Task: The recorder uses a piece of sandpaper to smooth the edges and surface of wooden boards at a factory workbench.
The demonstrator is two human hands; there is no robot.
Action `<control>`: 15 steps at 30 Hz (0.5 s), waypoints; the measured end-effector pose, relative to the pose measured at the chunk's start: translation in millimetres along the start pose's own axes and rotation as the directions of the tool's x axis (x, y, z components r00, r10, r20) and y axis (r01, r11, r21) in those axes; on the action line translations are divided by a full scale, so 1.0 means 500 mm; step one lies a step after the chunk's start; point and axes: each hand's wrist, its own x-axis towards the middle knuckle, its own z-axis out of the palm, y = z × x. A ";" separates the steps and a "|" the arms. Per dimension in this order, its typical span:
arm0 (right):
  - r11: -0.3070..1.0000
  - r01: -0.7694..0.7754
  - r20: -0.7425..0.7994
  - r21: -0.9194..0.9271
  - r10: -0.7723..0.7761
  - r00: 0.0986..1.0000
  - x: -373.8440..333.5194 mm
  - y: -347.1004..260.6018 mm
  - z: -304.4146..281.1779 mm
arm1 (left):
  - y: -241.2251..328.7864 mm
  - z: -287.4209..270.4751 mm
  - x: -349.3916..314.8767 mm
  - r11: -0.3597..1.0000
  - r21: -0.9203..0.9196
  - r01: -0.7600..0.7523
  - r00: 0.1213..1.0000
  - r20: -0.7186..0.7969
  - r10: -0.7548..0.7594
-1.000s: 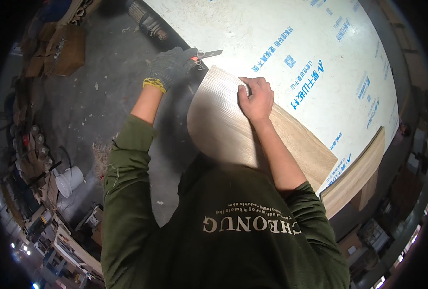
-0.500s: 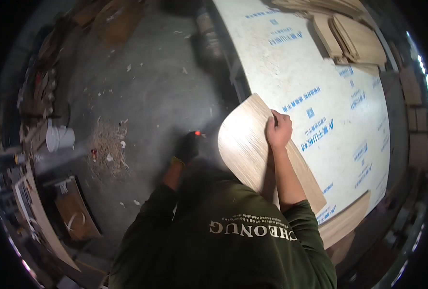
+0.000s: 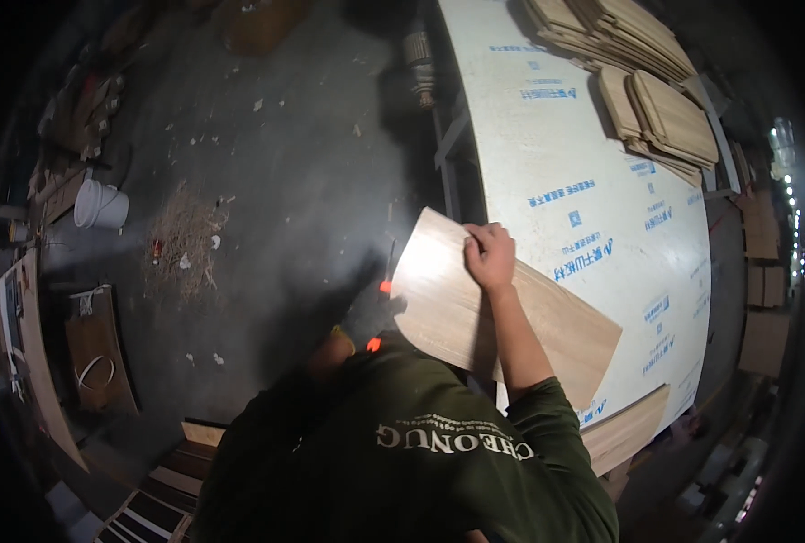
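A pale wood-grain board (image 3: 556, 317) lies slanted over the left edge of the white table, its near-left end jutting past the edge. My bare right hand (image 3: 491, 256) grips its far long edge, thumb and fingers closed over it. At the jutting end is my left hand (image 3: 372, 312) in a dark glove, closed round a slim tool (image 3: 386, 286). The tool has orange at both ends of its handle and a thin dark shaft pointing away from me; its exact kind is unclear. The gloved fingers are close to the board's end; whether they touch it I cannot tell.
The white table (image 3: 529, 145) bears blue print. Stacked curved wooden panels (image 3: 669, 113) lie at its far right, another board (image 3: 628, 430) at its near edge. Left on the grey floor are a white bucket (image 3: 101, 204), a heap of shavings (image 3: 183, 240) and a brown panel (image 3: 102, 348).
My left hand has come right and nearer the board's end with the tool. The board has turned, its jutting end shifting left. My right hand has shifted left with it.
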 end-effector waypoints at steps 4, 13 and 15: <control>0.996 0.085 0.069 0.040 -0.088 0.994 -0.059 0.008 -0.030 | -0.009 0.071 -0.107 0.982 -0.034 0.187 0.982 0.038 -0.186; 0.997 -0.062 -0.054 -0.051 0.059 0.997 -0.228 0.056 -0.154 | -0.321 0.160 -0.188 0.890 0.253 -0.380 0.924 0.141 0.354; 0.993 -0.077 -0.046 -0.085 0.073 0.996 -0.272 0.052 -0.174 | -0.268 0.140 -0.195 0.637 0.571 -0.518 0.820 0.121 0.559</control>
